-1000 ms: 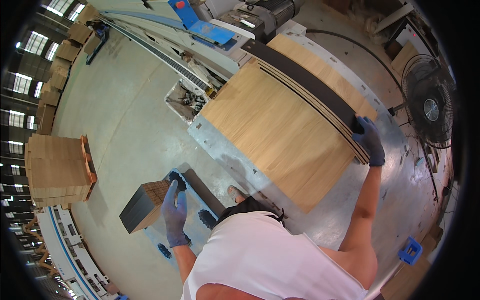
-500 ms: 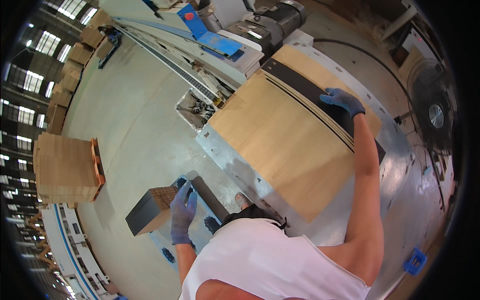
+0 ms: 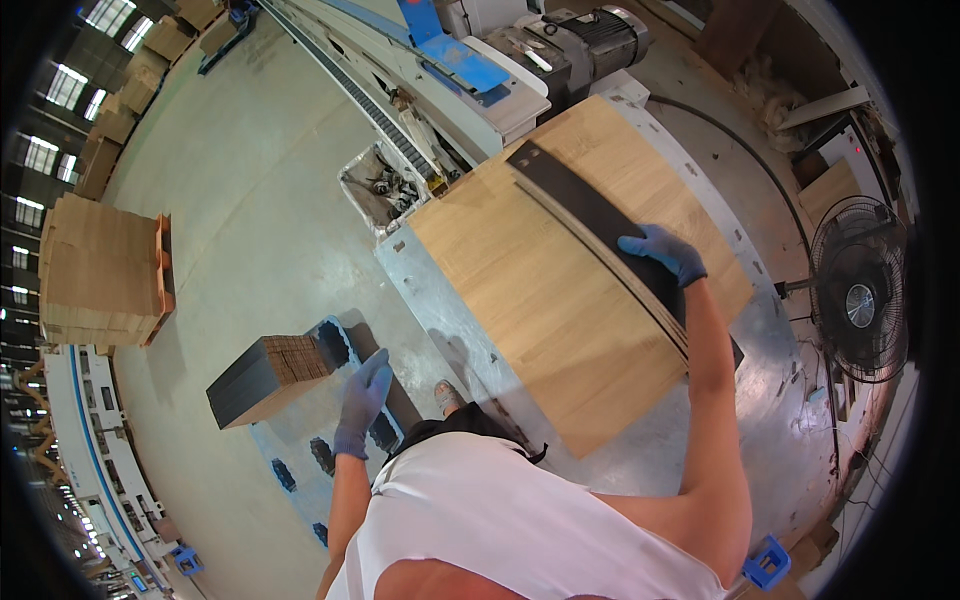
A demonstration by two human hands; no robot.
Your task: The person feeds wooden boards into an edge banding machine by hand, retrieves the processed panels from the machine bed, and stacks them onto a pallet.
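On the large light wood-grain sheet (image 3: pixel 520 330) lies a short stack of long, narrow dark-faced boards (image 3: pixel 575 190), set at a slant, with pale edges facing me. My right hand (image 3: pixel 662 254), in a blue-grey glove, grips the top board toward its right end; some of its fingers are hidden. At lower left my left hand (image 3: pixel 363 400), gloved the same way, hangs with fingers stretched out and nothing in it. It is nearest to a blue pallet (image 3: pixel 295 440) on the floor, which bears a block of stacked dark-faced boards (image 3: pixel 265 380).
Under the wood-grain sheet is a metal table (image 3: pixel 440 310). A machine with a conveyor (image 3: pixel 365 90) and a motor (image 3: pixel 600 45) stands beyond it. A lined scrap bin (image 3: pixel 380 185) sits by the table's corner. At right is a black fan (image 3: pixel 860 300); at left, a tall board stack (image 3: pixel 100 265).
The narrow dark boards have shifted toward me across the wood-grain sheet with my right hand on them. My view has turned a little. My left hand stays low beside the pallet.
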